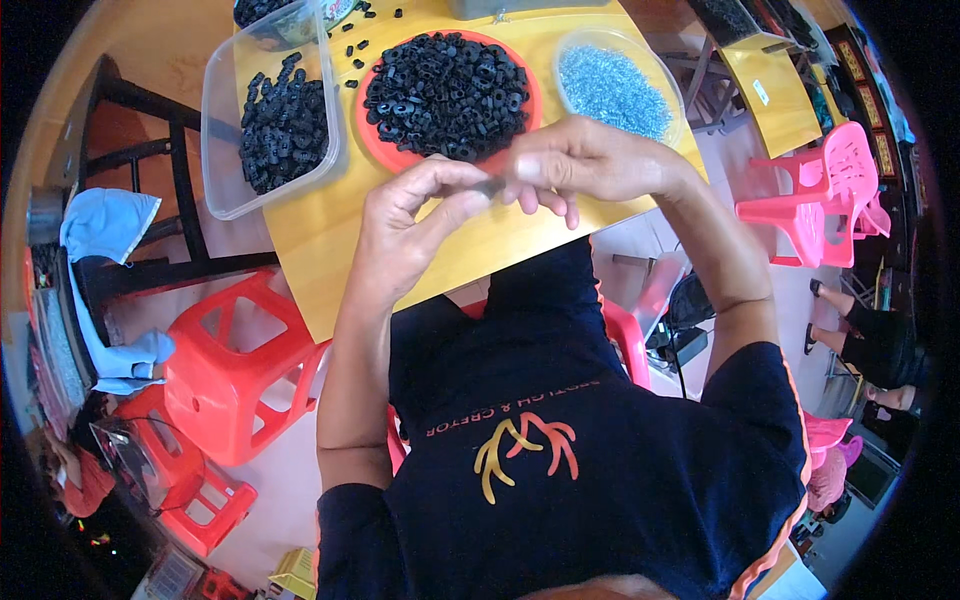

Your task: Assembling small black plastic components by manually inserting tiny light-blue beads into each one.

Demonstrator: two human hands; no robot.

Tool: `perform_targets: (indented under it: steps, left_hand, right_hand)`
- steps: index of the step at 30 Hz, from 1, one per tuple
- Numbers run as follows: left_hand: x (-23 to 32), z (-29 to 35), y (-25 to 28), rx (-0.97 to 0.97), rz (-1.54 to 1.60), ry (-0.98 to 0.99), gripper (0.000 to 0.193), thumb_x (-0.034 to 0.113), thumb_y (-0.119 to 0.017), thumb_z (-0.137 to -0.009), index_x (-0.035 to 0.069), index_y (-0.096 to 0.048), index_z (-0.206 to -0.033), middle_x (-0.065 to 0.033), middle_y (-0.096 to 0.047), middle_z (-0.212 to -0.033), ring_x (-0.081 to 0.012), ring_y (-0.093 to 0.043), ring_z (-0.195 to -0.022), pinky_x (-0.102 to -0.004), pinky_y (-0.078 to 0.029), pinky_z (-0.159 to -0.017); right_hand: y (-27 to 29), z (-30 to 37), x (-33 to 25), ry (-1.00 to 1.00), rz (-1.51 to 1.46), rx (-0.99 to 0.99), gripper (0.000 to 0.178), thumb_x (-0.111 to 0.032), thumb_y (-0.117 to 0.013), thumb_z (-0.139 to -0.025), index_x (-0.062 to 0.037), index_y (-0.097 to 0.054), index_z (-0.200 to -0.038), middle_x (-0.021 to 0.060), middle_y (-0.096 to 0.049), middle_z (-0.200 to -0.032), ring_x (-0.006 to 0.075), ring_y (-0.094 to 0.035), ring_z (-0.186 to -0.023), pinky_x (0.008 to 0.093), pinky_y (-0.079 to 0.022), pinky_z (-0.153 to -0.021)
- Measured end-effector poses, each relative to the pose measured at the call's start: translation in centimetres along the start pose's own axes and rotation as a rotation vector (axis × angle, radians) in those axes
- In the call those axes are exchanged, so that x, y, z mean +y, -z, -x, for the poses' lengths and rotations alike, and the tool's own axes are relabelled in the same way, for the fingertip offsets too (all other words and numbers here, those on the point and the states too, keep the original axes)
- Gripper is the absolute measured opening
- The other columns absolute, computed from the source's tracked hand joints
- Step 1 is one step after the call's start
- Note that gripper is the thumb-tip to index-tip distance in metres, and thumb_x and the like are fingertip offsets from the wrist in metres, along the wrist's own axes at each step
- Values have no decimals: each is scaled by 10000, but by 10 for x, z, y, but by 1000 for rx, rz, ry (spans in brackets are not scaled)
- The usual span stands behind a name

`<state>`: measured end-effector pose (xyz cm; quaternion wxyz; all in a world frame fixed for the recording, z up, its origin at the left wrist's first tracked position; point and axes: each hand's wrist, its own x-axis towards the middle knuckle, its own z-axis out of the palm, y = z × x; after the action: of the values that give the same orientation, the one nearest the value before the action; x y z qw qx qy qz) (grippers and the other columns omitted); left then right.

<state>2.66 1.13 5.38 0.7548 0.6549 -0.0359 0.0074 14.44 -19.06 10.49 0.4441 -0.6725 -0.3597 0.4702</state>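
Both hands meet over the near part of the yellow table [330, 240], in front of a round red tray [366, 135] heaped with small black plastic parts [445, 90]. Thumb and index finger of my left hand [395, 225] pinch a small dark part [489, 186]. My right hand [590, 160] comes in from the other side, its thumb and index finger closed at that part. What the right fingertips grip is too small to make out. Beyond the right hand stands a clear round tub [677, 110] of small shiny bluish pieces [612, 90].
At the left, a clear box [218, 150] holds joined black parts [285, 140]. Loose black pieces [358, 64] lie between box and tray. A red stool [215, 390] stands left of the table; a pink chair [815, 200] is at the right. Another person's legs [835, 310] show at far right.
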Motion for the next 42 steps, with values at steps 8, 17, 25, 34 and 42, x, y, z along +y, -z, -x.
perform_targets:
  steps: [8,17,25,34,42]
  left_hand:
    - [-11,-9,-1,-68,-21,-170,160,22,-682,-817,6,-664,-975,-103,-589,-1131,-213,-569,-1069,-329,-437,-940]
    - [-7,13,-12,100,-612,-363,278,-29,-646,-814,-31,-616,-1090,-184,-629,-1108,-320,-644,-989,-380,-520,-836]
    - [-4,17,-12,50,-702,-398,318,-51,-660,-788,-50,-604,-1101,-202,-628,-1110,-337,-655,-978,-376,-547,-797]
    - [14,13,1,149,-778,-403,270,2,-686,-798,1,-638,-1064,-154,-650,-1090,-302,-637,-1025,-365,-504,-875]
    - [53,-5,85,604,-1175,-445,400,29,-721,-789,4,-595,-1167,-156,-616,-1134,-297,-596,-1043,-358,-472,-896]
  right_hand:
    - [-36,-13,25,50,-596,71,439,-488,-549,-935,-59,-620,-868,-42,-480,-668,39,-411,-538,200,-374,-466]
    - [-70,-21,41,28,-969,149,326,-420,-615,-917,-95,-592,-912,-64,-460,-708,6,-316,-515,164,-235,-429]
    - [-78,-18,42,32,-1083,118,286,-379,-617,-925,-96,-584,-947,-80,-417,-688,7,-275,-518,163,-219,-439]
    - [-56,-18,38,49,-686,208,379,-389,-579,-944,-45,-605,-1100,4,-570,-840,63,-473,-604,213,-394,-515]
    - [32,-47,41,211,755,891,189,-202,-679,-825,-72,-691,-962,121,-630,-923,286,-641,-796,378,-521,-710]
